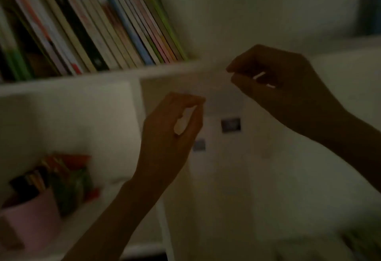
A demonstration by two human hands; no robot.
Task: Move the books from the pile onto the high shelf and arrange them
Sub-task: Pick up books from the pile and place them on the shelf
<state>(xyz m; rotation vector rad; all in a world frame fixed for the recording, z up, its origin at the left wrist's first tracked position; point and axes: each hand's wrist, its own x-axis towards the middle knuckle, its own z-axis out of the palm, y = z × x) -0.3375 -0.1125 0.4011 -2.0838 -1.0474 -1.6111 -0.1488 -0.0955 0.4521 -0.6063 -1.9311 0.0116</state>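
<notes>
Books (92, 25) stand in a leaning row on the high white shelf (115, 75), at the upper left of the dim, blurred head view; their spines tilt with tops to the left, and the last green one ends the row near the middle of the board. Both hands are raised in front of the shelving, below and to the right of that row, touching none of the books. The left hand (171, 128) is below the shelf board, its fingers curved toward the thumb with a gap between them, holding nothing. The right hand (274, 79) is level with the board's edge, to the right of the row, fingers likewise loosely curled over the thumb and empty. On a lower shelf at left stands a pink pen cup (31, 217).
</notes>
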